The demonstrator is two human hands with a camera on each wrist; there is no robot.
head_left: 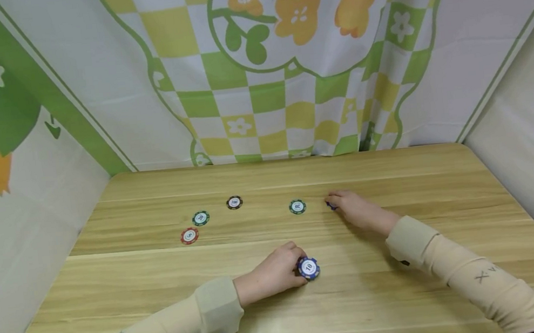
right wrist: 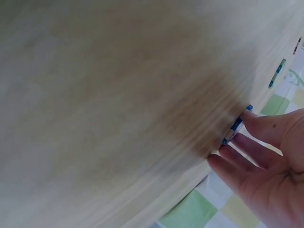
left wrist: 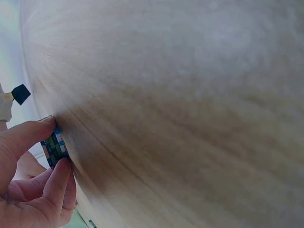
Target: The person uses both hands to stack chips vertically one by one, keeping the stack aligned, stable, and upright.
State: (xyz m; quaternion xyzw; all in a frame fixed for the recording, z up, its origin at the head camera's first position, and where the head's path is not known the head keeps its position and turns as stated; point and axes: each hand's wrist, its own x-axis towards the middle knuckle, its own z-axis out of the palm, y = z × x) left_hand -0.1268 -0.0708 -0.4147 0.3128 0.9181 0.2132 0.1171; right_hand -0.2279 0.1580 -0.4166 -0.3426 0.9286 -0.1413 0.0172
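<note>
My left hand (head_left: 276,272) grips a short stack of poker chips (head_left: 309,268) by its edge, thumb on one side and fingers on the other. A blue chip marked 10 tops the stack, and layered blue and green edges show in the left wrist view. Farther out, my right hand (head_left: 356,210) pinches a single blue poker chip (right wrist: 237,125) between thumb and fingers, close against the tabletop. From the head view most of that chip is hidden under the fingers. Just left of it lies a green chip (head_left: 298,206) marked 20.
More chips lie flat toward the left: a black one (head_left: 234,202) marked 100, a green one (head_left: 201,218) and a red one (head_left: 189,236) marked 5. The wooden table (head_left: 138,288) ends at a patterned curtain (head_left: 270,101) behind, with white cloth walls on both sides.
</note>
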